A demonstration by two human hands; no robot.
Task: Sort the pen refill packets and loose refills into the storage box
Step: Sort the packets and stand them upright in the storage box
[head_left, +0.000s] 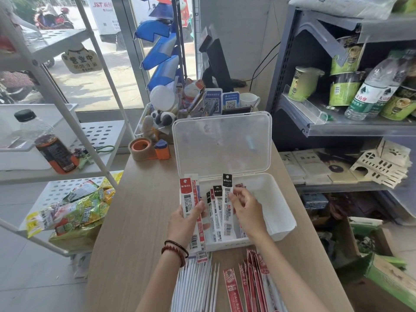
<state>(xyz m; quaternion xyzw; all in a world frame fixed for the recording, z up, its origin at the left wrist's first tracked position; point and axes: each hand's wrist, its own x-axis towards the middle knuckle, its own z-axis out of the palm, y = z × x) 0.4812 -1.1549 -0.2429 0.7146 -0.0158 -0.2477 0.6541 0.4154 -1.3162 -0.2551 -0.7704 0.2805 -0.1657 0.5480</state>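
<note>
The black-topped refill packet (227,199) stands upright in the open storage box (281,212), pinched by your right hand (246,212). Your left hand (186,219) grips red-topped packets (188,197) at the box's left wall. Loose white refills (198,284) lie on the table (135,221) nearer you.

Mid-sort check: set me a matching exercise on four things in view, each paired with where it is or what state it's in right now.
Things:
1. red-headed refill packets
2. black-headed refill packet
3. loose white refills
4. storage box lid

Places or states:
A. lying on the table, on the near side of the storage box
B. standing open
C. gripped by the left hand
D. pinched by the right hand over the storage box

Pairs: 1-C, 2-D, 3-A, 4-B.
</note>
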